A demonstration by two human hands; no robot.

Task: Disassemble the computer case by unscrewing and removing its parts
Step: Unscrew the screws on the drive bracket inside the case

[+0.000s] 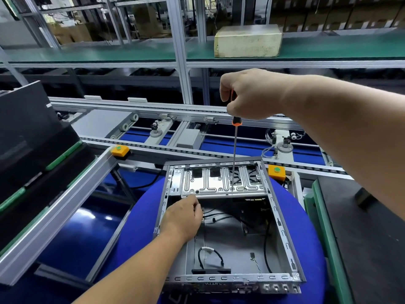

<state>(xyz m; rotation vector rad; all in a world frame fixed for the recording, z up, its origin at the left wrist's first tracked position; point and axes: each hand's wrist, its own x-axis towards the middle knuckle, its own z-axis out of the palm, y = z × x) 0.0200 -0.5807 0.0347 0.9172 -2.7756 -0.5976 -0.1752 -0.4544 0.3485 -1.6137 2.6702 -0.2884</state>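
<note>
Right hand (252,95) sits at about one o'clock in the view, fingers curled tight round the handle of an orange-and-black screwdriver (235,148). The tool stands nearly upright, its thin shaft running down to a silver stamped bracket (221,183), where the tip meets the plate near its front edge, at what looks like a screw point.

Left hand (183,218) lies at roughly six o'clock, just below the bracket's near-left corner. Its fingers are bent and reach in over the left wall of the computer case (282,233); the fingertips touch or nearly touch the bracket's edge, but whether they pinch anything I cannot tell, since the back of the hand hides them.

The case lies open-topped at five o'clock on a round blue pad (135,227), its port panel toward the viewer. The bracket spans the far end of the case, at twelve o'clock from its middle. Inside, on the grey floor, loose black cables (210,253) curl near the front wall, and another cable runs along the right side.

Two orange blocks with green buttons, one (119,150) at ten o'clock of the case and one (276,171) at two o'clock, sit on the bench frame. Beyond them runs a roller conveyor (197,148). A pale, wrapped box (247,41) rests on a green shelf at twelve o'clock. Dark cases (28,132) are stacked at nine o'clock.
</note>
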